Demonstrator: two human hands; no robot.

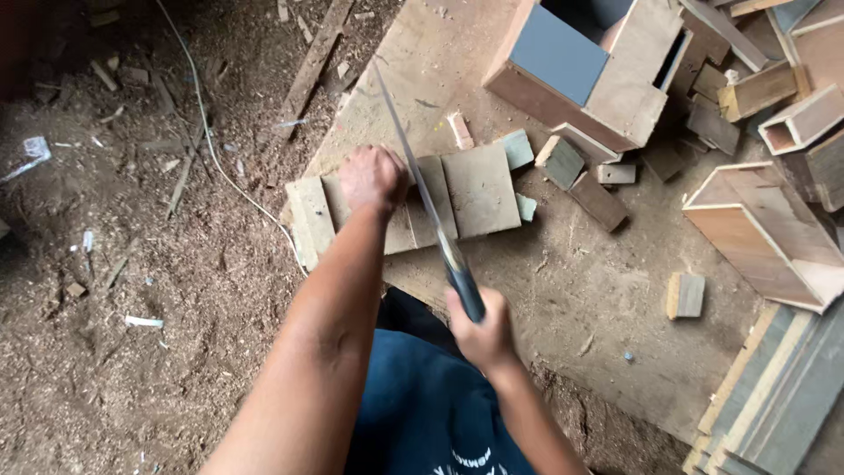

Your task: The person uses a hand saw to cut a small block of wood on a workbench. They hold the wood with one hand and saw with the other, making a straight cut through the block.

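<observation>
We are pressing the left hand [373, 179], fisted, on the plywood piece [409, 204] near the board's [422, 62] left edge; the right hand [479, 327] is gripping the saw [422, 189], its cut apparently unfinished.

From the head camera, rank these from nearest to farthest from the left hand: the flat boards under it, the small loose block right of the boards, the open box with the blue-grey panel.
1. Flat boards: directly under the left hand.
2. Small loose block: just right of the boards.
3. Open box with blue-grey panel: farther, upper right.
</observation>
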